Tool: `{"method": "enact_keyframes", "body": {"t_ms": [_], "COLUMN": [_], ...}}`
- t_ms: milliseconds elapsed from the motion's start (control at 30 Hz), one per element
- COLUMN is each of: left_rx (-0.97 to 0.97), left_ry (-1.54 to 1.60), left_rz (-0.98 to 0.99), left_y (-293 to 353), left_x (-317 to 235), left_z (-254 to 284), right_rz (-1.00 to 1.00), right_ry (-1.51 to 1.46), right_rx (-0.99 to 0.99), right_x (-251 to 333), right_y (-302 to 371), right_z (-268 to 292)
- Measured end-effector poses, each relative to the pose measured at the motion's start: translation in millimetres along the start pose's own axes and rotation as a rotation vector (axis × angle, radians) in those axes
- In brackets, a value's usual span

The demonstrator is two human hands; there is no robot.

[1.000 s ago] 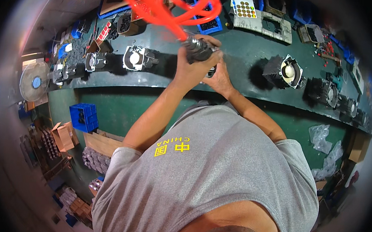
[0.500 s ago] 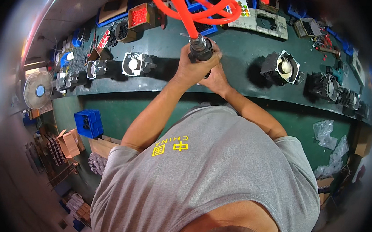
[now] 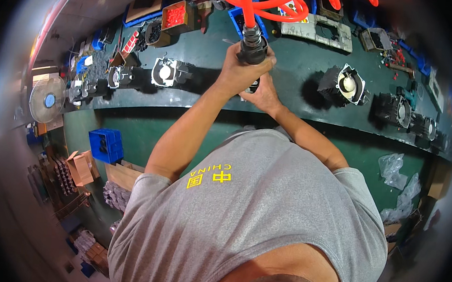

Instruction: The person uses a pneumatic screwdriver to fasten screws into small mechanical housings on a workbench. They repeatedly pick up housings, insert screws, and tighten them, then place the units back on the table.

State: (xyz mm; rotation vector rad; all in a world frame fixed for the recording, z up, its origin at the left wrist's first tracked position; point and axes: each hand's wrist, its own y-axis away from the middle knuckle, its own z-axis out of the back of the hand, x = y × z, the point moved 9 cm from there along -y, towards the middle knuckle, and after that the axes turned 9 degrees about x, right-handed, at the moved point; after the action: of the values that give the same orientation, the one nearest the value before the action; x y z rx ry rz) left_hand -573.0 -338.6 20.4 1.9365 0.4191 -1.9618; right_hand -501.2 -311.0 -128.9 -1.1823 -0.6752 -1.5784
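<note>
My left hand (image 3: 235, 72) is closed round the dark body of an air screwdriver (image 3: 253, 50), which hangs upright from a red air hose (image 3: 244, 7). Just below and to the right, my right hand (image 3: 266, 95) has its fingers curled at the lower end of the tool. A small dark piece with a shiny spot (image 3: 252, 87) shows between the two hands; what it is, I cannot make out. To the left on the bench stands a black finned motor housing with a pale round face (image 3: 165, 72), and to the right a similar housing (image 3: 348, 84).
More housings line the green bench (image 3: 294, 62) at both ends. A box of red caps (image 3: 175, 16), blue bins and a white foam tray (image 3: 317, 32) stand along the back. A hammer (image 3: 400, 68) lies at far right. A fan (image 3: 47, 98) stands at far left.
My left hand and the air screwdriver have moved slightly right and away from me. The hands are a little farther apart, and the dark piece between them shows more.
</note>
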Motion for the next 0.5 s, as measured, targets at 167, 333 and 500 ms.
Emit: {"method": "enact_keyframes", "body": {"t_ms": [167, 333, 500], "left_rx": [-0.080, -0.120, -0.237], "left_ry": [0.071, 0.070, 0.062], "left_rz": [-0.027, -0.062, -0.205], "left_y": [4, 11, 28], "left_x": [5, -2, -57], "left_z": [7, 18, 41], "right_rz": [-0.066, -0.102, -0.102], "right_ry": [0.041, 0.021, 0.057], "right_rx": [0.021, 0.044, 0.011], "right_x": [-16, -19, -11], "right_y": [4, 4, 7], "right_z": [-8, -12, -6]}}
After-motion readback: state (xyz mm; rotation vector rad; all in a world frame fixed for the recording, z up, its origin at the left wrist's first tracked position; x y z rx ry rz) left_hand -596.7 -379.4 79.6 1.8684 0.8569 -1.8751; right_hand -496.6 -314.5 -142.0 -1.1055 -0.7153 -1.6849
